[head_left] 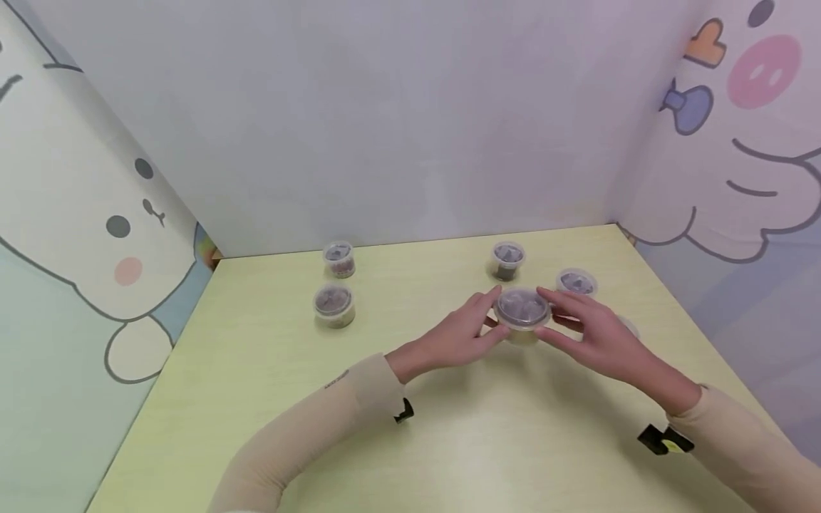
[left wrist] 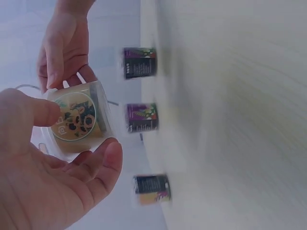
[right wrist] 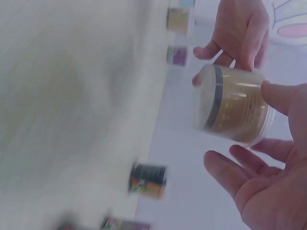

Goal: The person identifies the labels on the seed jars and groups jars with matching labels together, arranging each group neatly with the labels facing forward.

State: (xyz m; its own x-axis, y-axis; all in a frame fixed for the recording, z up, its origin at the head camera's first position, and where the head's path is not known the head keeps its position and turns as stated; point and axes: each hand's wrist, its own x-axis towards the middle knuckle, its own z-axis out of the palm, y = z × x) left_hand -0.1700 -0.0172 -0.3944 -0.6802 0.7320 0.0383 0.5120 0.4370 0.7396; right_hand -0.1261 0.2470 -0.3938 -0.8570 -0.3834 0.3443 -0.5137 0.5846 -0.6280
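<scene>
A round clear plastic tub (head_left: 522, 308) with a lid is held above the yellow table between both hands. My left hand (head_left: 463, 332) grips its left side, thumb in front and fingers behind. On the other side my right hand (head_left: 596, 335) holds it with thumb and fingers spread around the rim. In the left wrist view the tub (left wrist: 76, 122) shows a tan label with a sunflower picture. The right wrist view shows the tub (right wrist: 237, 103) with small print and a dark band near one end.
Two smaller lidded tubs, one purplish (head_left: 340, 260) and one brownish (head_left: 334, 306), stand at the left. Behind the hands is a dark-labelled tub (head_left: 508, 261). Farther right stands another tub (head_left: 576, 283), and one more is partly hidden by my right hand. Cloth walls (head_left: 410, 128) enclose the table.
</scene>
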